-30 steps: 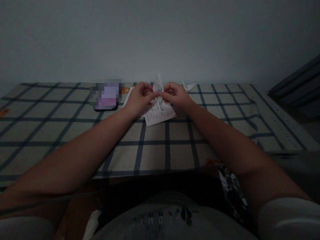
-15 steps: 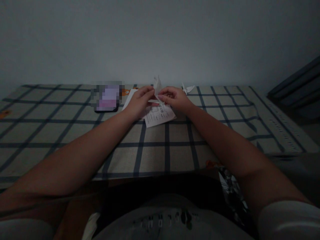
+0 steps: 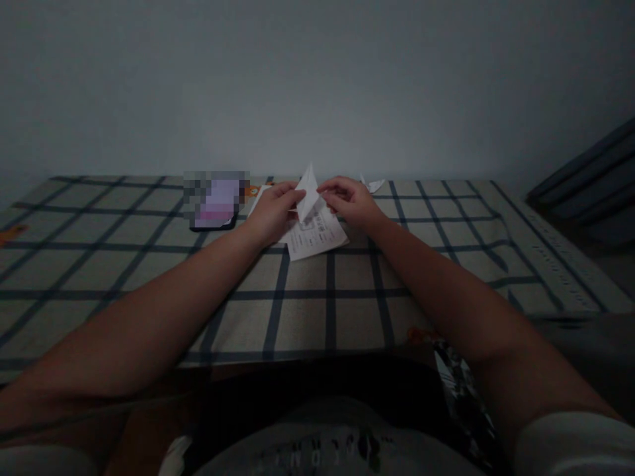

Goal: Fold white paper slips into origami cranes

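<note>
A folded white paper [image 3: 308,194], pointed at the top and bottom, stands up between my hands. My left hand [image 3: 278,208] pinches its left side between thumb and fingers. At its right edge, the fingertips of my right hand [image 3: 350,198] are closed on the paper. Beneath the folded piece lies a printed sheet [image 3: 317,238] on the checked tablecloth. Another white sheet [image 3: 260,198] is partly hidden behind my left hand. Just behind my right hand rests a small folded paper figure [image 3: 374,186].
A phone [image 3: 215,205], its screen blurred out, lies on the tablecloth [image 3: 354,324] to the left. The wall [image 3: 317,86] rises behind the table's far edge. Dark slatted furniture [image 3: 590,185] is at the right.
The folded paper has turned, and its flat face now shows as a diamond shape. The view has tilted slightly, so the table appears lower.
</note>
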### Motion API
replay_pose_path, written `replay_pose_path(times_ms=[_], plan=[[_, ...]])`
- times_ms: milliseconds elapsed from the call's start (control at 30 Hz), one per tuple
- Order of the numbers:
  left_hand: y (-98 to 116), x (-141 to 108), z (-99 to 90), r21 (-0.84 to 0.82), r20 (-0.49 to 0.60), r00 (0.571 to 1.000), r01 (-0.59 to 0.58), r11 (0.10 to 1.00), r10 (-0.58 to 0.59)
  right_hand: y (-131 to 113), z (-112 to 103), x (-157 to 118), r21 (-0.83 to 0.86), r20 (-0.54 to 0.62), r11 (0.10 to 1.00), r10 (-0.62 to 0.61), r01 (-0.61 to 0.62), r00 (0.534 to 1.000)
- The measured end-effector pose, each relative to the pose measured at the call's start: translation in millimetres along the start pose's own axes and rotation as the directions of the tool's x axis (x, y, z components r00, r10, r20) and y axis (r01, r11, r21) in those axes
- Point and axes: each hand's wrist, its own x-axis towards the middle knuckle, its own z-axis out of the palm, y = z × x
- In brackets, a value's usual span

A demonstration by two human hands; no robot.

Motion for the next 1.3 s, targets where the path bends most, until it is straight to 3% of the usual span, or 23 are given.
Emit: replay_pose_path(times_ms=[133, 300, 533, 767, 900, 1067, 1300], plan=[[4.9, -3.9, 5.0, -0.035, 0.029, 0.998, 0.056, 0.998, -0.055, 2.0, 0.5, -0.5, -0.117, 0.067, 0.989, -0.083, 0.091, 0.994], [11.0, -8.5, 10.3, 0.012, -0.035, 0.996, 0.088, 0.996, -0.087, -3.9, -1.7, -1.4, -0.246, 0.199, 0.954, -0.121, 0.169, 0.973], [9.1, -9.1, 6.1, 0.002, 0.009, 0.994, 0.105, 0.994, -0.105, -12.5, -11.6, -1.3, -0.391, 0.202, 0.907, -0.079, 0.154, 0.976], [-1.3, -1.4, -2.2, 0.013, 0.022, 0.998, 0.056, 0.998, -0.057, -3.5, -13.1, 1.2, -0.249, 0.140, 0.968, 0.013, 0.022, 0.990], [-2.4, -0.7, -3.0, 0.000, 0.032, 0.999, 0.041, 0.999, -0.041, 0.0, -14.9, 1.9, -0.135, 0.173, 0.990, 0.054, -0.031, 0.983], [3.9, -4.7, 1.9, -0.018, -0.003, 0.999, 0.045, 0.999, -0.045, -2.7, -14.1, 1.5, -0.060, 0.214, 0.995, 0.095, -0.084, 0.972], [10.3, -7.0, 6.5, -0.005, -0.028, 0.993, 0.112, 0.994, -0.112, -3.6, -9.3, 2.2, -0.025, 0.183, 0.993, 0.118, -0.116, 0.976]])
